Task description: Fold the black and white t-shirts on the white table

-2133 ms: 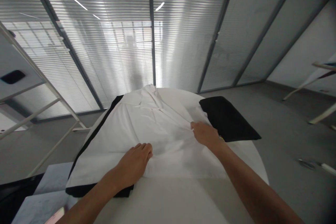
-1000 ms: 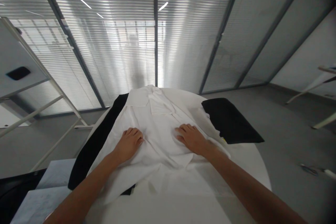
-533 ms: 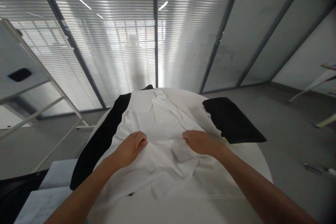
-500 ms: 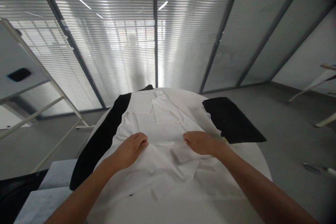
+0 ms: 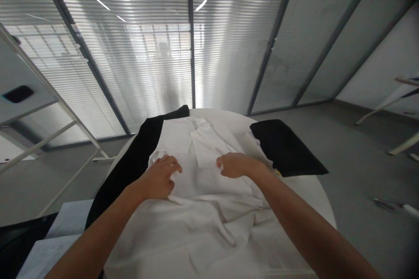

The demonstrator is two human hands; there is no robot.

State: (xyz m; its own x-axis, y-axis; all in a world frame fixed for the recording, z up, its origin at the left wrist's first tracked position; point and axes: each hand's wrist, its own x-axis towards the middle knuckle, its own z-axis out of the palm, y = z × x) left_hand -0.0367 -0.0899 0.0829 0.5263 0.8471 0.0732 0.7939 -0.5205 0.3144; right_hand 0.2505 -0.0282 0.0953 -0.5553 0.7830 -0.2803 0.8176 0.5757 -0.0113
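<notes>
A wrinkled white garment (image 5: 209,209) is spread over the round table; its exact kind is hard to make out. My left hand (image 5: 160,176) rests on its left side, thumb and fingers apart, with the palm turned down. On the other side, my right hand (image 5: 234,165) is closed, its thumb and fingertips pinching the white fabric near a flat rectangular flap (image 5: 206,152). Folds bunch up in the cloth below both hands. Black cloth (image 5: 131,170) lies along the garment's left side.
Another black cloth piece (image 5: 286,146) hangs over the right edge of the white table (image 5: 317,200). Pale sheets or blocks (image 5: 70,218) sit at the lower left, near a whiteboard stand (image 5: 81,126). Glass partitions with blinds (image 5: 225,61) stand behind. Blurred objects (image 5: 384,204) lie on the floor at right.
Both hands have moved slightly left and up over the garment. My left hand's fingers have spread from a closed grip. The fabric below the hands has shifted into new folds.
</notes>
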